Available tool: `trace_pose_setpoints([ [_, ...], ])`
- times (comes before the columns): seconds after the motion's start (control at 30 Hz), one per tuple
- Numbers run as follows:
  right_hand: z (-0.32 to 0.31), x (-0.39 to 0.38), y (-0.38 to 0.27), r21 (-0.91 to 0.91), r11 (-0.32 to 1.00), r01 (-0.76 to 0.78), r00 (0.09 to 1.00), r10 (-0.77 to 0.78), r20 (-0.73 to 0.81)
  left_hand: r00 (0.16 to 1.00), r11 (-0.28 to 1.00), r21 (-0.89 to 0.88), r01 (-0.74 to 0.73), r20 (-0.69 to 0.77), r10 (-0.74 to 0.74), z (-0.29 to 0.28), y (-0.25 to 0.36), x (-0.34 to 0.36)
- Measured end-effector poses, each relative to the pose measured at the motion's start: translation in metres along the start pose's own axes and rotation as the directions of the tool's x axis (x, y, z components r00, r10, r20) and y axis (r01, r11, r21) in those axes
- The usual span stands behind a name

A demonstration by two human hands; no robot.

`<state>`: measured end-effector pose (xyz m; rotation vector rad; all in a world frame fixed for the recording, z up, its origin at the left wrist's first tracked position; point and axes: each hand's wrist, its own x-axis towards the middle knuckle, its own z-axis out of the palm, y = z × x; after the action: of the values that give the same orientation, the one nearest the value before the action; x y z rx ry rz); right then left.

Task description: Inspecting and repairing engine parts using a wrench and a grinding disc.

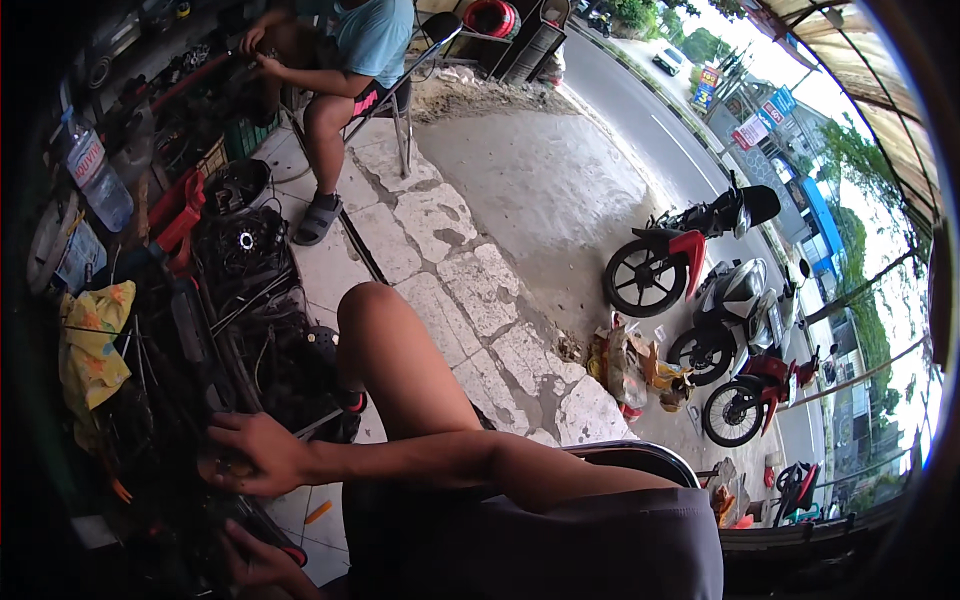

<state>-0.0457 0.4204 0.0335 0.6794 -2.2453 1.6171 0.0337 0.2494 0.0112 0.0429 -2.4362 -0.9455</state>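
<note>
My right hand (pixel 250 450) reaches across at the lower left, fingers curved round something dark that I cannot make out, among black vehicle parts and cables (pixel 240 340). Below it my left hand (pixel 260 560) is in shadow, fingers curled at a dark part whose shape is hidden. Beside them, a small orange object (pixel 318 512) lies on the white tiles. Above my right hand, a yellow patterned cloth (pixel 95 345) hangs over the parts. My bent right knee (pixel 375 315) is just to their right.
Another person (pixel 365 45) sits top centre, hands (pixel 262 55) raised at dark parts. A water bottle (pixel 95 170) and red object (pixel 180 210) stand upper left. Cracked tiles (pixel 450 280) meet concrete (pixel 530 180); motorbikes (pixel 650 270) and rubbish (pixel 630 365) line the right, beside a road.
</note>
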Motion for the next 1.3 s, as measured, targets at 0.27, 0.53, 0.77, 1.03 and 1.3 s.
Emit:
trace_pose_setpoints([
  [0.27,-0.003,-0.004,-0.038,0.058,0.955,0.291,0.955,-0.287,-0.069,0.980,0.985,-0.085,-0.149,0.124,0.158,-0.015,-0.029,-0.006],
  [0.53,0.002,0.001,-0.015,-0.041,0.999,-0.002,1.000,0.003,0.014,0.994,0.991,-0.127,-0.036,-0.105,0.023,-0.004,-0.013,-0.004],
  [0.77,-0.001,-0.006,-0.015,-0.058,0.997,0.044,0.999,-0.044,0.003,0.999,0.996,-0.086,0.026,-0.037,-0.029,0.002,-0.001,-0.007],
  [1.03,-0.001,-0.009,-0.028,0.050,0.988,0.146,0.988,-0.148,0.038,0.987,0.912,-0.401,0.087,-0.092,-0.134,0.006,-0.011,-0.017],
  [1.3,-0.004,0.004,-0.026,0.081,0.994,-0.077,0.996,0.073,0.049,0.976,0.934,-0.320,-0.156,-0.197,0.096,0.004,0.006,0.004],
])
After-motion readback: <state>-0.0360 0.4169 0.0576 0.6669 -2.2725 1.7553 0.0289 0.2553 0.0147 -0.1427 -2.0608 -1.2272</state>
